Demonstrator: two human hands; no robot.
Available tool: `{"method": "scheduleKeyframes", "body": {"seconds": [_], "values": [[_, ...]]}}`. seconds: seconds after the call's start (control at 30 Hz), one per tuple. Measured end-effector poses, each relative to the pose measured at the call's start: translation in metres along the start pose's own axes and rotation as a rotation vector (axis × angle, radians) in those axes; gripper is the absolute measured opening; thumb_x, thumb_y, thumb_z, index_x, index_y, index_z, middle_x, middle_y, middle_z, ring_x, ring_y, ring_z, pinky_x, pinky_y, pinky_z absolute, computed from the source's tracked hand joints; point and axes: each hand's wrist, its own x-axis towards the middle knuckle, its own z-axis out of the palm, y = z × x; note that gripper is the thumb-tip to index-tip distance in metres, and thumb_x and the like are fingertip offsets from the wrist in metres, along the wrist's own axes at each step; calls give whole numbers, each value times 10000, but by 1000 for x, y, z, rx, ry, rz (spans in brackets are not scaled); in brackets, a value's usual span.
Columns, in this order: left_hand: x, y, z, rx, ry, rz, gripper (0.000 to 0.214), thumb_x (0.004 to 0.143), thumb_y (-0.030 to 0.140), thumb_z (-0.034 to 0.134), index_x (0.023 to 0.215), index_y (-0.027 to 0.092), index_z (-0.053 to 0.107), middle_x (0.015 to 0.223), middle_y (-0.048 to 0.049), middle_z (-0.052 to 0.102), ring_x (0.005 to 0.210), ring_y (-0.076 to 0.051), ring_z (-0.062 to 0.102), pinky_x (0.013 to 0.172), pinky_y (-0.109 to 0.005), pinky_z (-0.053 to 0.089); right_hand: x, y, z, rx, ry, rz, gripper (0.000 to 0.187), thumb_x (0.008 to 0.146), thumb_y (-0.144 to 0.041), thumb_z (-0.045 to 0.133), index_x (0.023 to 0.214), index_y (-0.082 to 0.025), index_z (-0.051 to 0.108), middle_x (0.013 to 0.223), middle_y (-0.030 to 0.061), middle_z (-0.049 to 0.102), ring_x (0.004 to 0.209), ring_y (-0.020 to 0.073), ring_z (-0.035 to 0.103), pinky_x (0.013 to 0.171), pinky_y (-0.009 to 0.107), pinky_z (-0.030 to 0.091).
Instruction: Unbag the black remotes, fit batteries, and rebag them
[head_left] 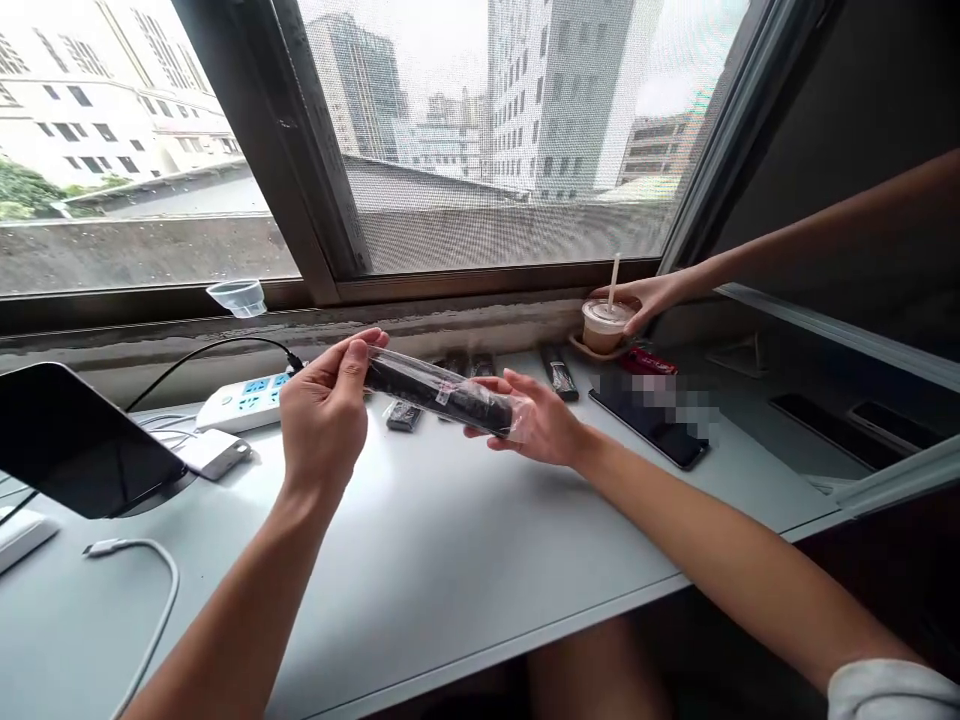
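Note:
Above the white desk (465, 560) I hold a long black object sealed in a clear plastic bag (439, 392). My left hand (324, 420) pinches the bag's left end between thumb and fingers. My right hand (541, 425) cradles the right end from below, fingers curled round it. The bag lies nearly level, tilted a little down to the right.
Another person's hand (651, 298) grips an iced drink cup with a straw (604, 322) by the window sill. A power strip (244, 400), a dark tablet (71, 440), a white cable (154, 600), a phone (652, 415) and small dark packets (559, 375) lie on the desk.

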Motion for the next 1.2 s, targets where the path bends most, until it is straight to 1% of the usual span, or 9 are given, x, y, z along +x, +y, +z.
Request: {"method": "scheduleKeyframes", "body": {"seconds": [0.3, 0.47, 0.6, 0.73, 0.8, 0.87, 0.97, 1.07, 1.2], "values": [[10, 20, -22, -13, 84, 163, 215, 952, 380, 770, 1156, 316, 783, 1156, 31, 810, 1193, -283, 745, 1080, -549, 599, 3, 6, -14, -35, -103, 93, 471, 901, -441, 782, 1321, -254, 680, 1194, 68, 772, 954, 234, 821, 793, 264, 641], [5, 23, -22, 10, 73, 174, 184, 926, 378, 803, 1104, 353, 767, 1067, 63, 808, 1040, -247, 782, 967, -563, 633, 2, 7, -8, -90, -146, 133, 455, 881, -454, 800, 1272, -252, 682, 1132, 58, 745, 916, 267, 819, 784, 344, 656], [6, 22, -30, 100, 78, 206, 161, 986, 385, 724, 1137, 336, 747, 1074, 68, 798, 955, -228, 778, 836, -565, 623, 1, 7, -5, -155, -115, 146, 469, 839, -387, 864, 1255, -237, 707, 1122, 60, 710, 859, 251, 816, 673, 285, 635], [14, 17, -42, 513, 108, 565, 219, 1033, 361, 635, 1208, 272, 733, 1238, -9, 759, 1195, -301, 703, 938, -643, 564, 2, 3, -15, -296, -70, 130, 540, 818, -284, 907, 1319, -238, 711, 1100, 66, 730, 868, 205, 805, 642, 220, 589], [13, 16, -39, 670, -47, 818, 338, 957, 402, 741, 1269, 278, 709, 1382, -39, 704, 1352, -342, 613, 1111, -669, 490, 3, 1, -19, -382, -81, 105, 564, 827, -278, 910, 1353, -233, 710, 1096, 73, 751, 880, 187, 797, 648, 204, 570], [6, 14, -29, 738, -382, 940, 578, 874, 452, 827, 1397, 300, 633, 1465, -61, 665, 1411, -356, 573, 1203, -624, 438, 2, -1, -20, -457, -98, 84, 582, 848, -294, 899, 1390, -228, 697, 1153, 89, 760, 903, 183, 793, 677, 210, 575], [-9, 5, -12, 820, -749, 823, 784, 901, 408, 796, 1583, 248, 444, 1451, -122, 675, 1330, -356, 639, 1112, -530, 517, 0, -5, -17, -537, -94, 88, 688, 863, -324, 890, 1490, -243, 618, 1204, 102, 768, 946, 200, 799, 755, 253, 606], [-15, -11, -8, 925, -897, 654, 685, 920, 251, 719, 1559, 262, 474, 1296, -95, 754, 1088, -322, 747, 895, -428, 585, -3, -10, -14, -623, -36, 129, 684, 822, -359, 918, 1427, -198, 643, 1079, 102, 803, 937, 221, 802, 796, 298, 626], [-7, -28, -19, 991, -918, 513, 515, 924, 253, 660, 1434, 290, 601, 1238, -78, 763, 1011, -311, 758, 821, -397, 585, -6, -22, -19, -767, 124, 82, 419, 749, -374, 947, 1040, -154, 741, 892, 76, 800, 817, 195, 765, 765, 299, 614]]}}
